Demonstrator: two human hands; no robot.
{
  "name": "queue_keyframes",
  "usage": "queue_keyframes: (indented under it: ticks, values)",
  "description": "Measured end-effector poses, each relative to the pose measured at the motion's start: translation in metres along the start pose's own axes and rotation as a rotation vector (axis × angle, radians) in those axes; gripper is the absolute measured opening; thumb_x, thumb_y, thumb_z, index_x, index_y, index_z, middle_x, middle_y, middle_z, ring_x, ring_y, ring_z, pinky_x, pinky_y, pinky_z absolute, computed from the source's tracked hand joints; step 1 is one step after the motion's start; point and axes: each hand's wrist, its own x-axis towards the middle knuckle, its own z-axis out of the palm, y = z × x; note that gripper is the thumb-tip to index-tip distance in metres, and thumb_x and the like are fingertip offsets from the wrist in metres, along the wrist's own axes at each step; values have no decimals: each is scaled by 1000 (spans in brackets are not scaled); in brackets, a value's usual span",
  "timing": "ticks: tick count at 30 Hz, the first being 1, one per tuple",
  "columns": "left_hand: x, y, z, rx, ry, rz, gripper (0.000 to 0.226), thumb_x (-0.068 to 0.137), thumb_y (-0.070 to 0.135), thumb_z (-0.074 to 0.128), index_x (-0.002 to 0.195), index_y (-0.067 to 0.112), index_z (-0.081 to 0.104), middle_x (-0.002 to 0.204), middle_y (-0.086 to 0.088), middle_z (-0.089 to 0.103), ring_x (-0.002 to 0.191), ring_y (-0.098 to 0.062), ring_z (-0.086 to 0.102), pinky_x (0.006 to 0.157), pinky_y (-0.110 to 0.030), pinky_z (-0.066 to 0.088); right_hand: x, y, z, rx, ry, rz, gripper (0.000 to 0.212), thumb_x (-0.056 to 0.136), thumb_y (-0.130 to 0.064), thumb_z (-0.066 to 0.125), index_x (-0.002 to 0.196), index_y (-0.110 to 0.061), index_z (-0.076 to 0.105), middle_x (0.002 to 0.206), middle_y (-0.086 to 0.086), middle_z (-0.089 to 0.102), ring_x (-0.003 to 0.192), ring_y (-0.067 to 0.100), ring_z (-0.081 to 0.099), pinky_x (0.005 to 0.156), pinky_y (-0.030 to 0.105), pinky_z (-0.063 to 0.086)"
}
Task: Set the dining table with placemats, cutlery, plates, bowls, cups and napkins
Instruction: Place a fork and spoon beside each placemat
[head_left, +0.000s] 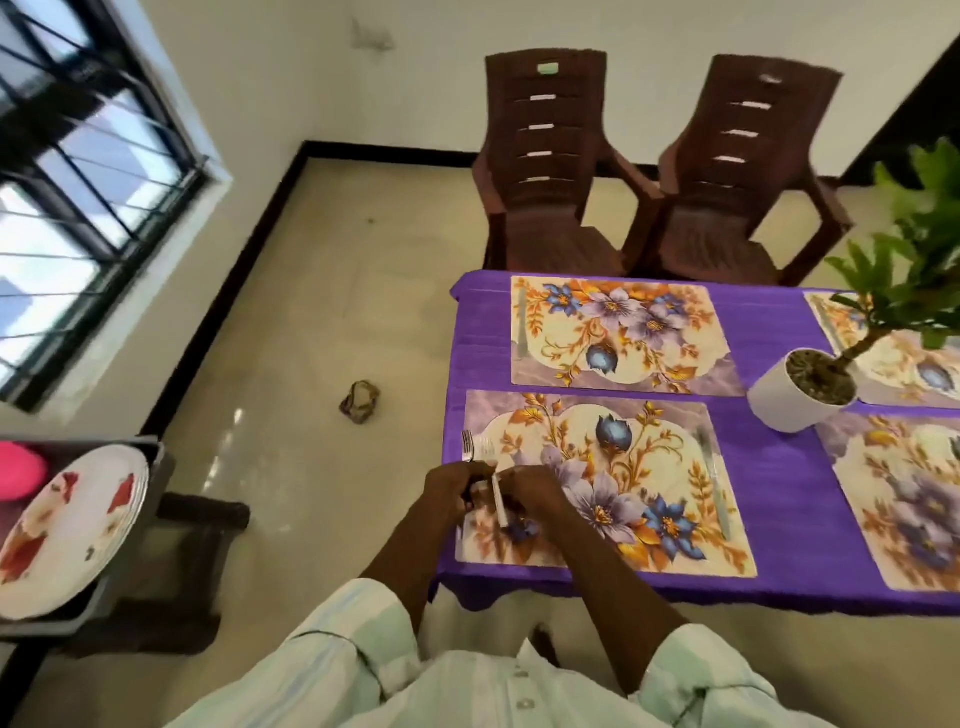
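Note:
A purple-clothed table (769, 525) carries floral placemats. Over the left edge of the near placemat (623, 488) my left hand (452, 486) grips a fork (469, 448), its tines pointing away from me. My right hand (535, 493) is closed beside it, touching a slim white strip (500, 501) that stands between the two hands; what the strip is I cannot tell. A knife (716, 480) lies along the right side of this placemat. The far placemat (618, 332) has a piece of cutlery lying on its left side.
A white pot with a green plant (802, 389) stands mid-table, between further placemats on the right. Left of me a dark tray (140, 525) on a stool holds flowered plates (72, 530) and something pink. Two brown plastic chairs (550, 171) stand behind the table. A small object lies on the floor.

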Motion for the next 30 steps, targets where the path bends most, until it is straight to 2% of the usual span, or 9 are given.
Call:
queue_keyframes:
  ticks: [2, 5, 7, 9, 12, 14, 16, 23, 30]
  values:
    - [-6, -13, 3, -78, 68, 62, 23, 71, -1, 78, 91, -6, 69, 56, -7, 61, 40, -11, 44, 44, -24, 38, -4, 4, -4, -11, -26, 16, 22, 95, -15, 56, 99, 3, 68, 78, 11, 66, 65, 18, 62, 57, 24, 53]
    - [-16, -24, 4, -119, 158, 138, 27, 67, -3, 80, 92, -3, 70, 55, -7, 63, 45, -14, 46, 49, -27, 37, -10, 15, -8, 48, -57, 71, 18, 91, -16, 61, 92, 0, 69, 77, 12, 67, 61, 20, 63, 50, 25, 50]
    - [-22, -25, 4, -120, 174, 158, 27, 67, -3, 81, 91, -2, 70, 65, -11, 66, 49, -17, 52, 47, -25, 39, -12, 17, -9, 45, -74, 45, 15, 91, -16, 62, 88, -3, 69, 72, 9, 67, 55, 17, 61, 45, 22, 46]
    - [-26, -26, 3, -98, 175, 182, 24, 69, -4, 79, 91, -2, 69, 68, -11, 65, 41, -12, 50, 38, -19, 36, -13, 17, -7, 11, -75, 25, 14, 90, -15, 64, 89, -2, 70, 72, 10, 67, 51, 15, 60, 42, 20, 44]
    - [-26, -24, 1, -69, 197, 183, 18, 72, -3, 78, 86, -4, 67, 67, -12, 63, 31, -9, 48, 34, -15, 36, -11, 14, 0, -30, -50, 6, 16, 90, -12, 64, 97, 2, 69, 85, 18, 70, 58, 18, 61, 49, 22, 48]
    - [-24, -19, -3, -90, 226, 172, 28, 68, 6, 84, 88, -8, 69, 71, -12, 67, 44, -16, 56, 49, -24, 50, -9, 11, 2, -16, -13, 16, 12, 90, -9, 63, 89, 2, 68, 83, 19, 69, 58, 20, 59, 53, 26, 49]
    - [-22, -16, -11, -107, 250, 174, 33, 68, 12, 85, 90, -8, 70, 71, -11, 67, 50, -18, 52, 56, -29, 49, -4, 9, 5, -18, 17, 34, 13, 90, -7, 63, 79, -1, 64, 71, 14, 64, 52, 19, 57, 50, 26, 47]
    - [-14, -8, -51, -76, 326, 178, 26, 75, 8, 78, 97, -3, 67, 75, -6, 66, 54, -12, 43, 46, -24, 37, 15, 1, 30, -126, 87, 11, 10, 90, -13, 64, 94, -4, 64, 89, 15, 72, 79, 26, 72, 73, 37, 61]
    - [-7, -10, -62, -4, 304, 132, 26, 76, 9, 78, 97, -1, 68, 76, -6, 65, 54, -11, 42, 44, -24, 35, 35, 15, 37, -259, 125, -132, 17, 86, -16, 66, 94, -1, 67, 85, 14, 71, 77, 28, 71, 78, 44, 60]
